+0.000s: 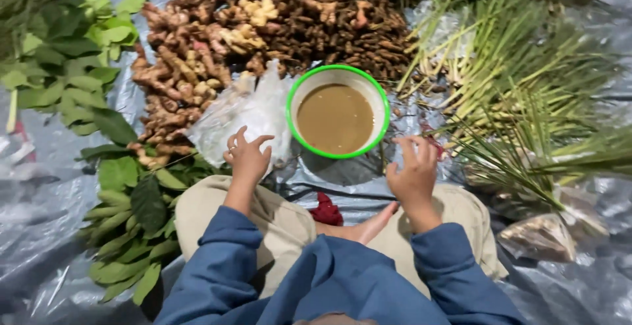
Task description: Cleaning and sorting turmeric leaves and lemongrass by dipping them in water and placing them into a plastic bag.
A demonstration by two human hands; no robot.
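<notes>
On grey plastic sheeting, between piled ginger roots and lemongrass stalks, sits a green-rimmed white bowl of brown liquid. Left hand rests fingers spread on a clear plastic bag beside the bowl. Right hand hovers loosely curled, holding nothing, near the bowl's rim. Leafy bundles lie left.

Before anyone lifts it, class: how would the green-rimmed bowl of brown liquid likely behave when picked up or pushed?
The bowl looks well filled with brown liquid, so it is probably heavy for its size and apt to slosh if tilted. It sits on a crinkled plastic sheet, so a push might drag unevenly and spill. Its wide shape suggests it would not tip easily.
</notes>
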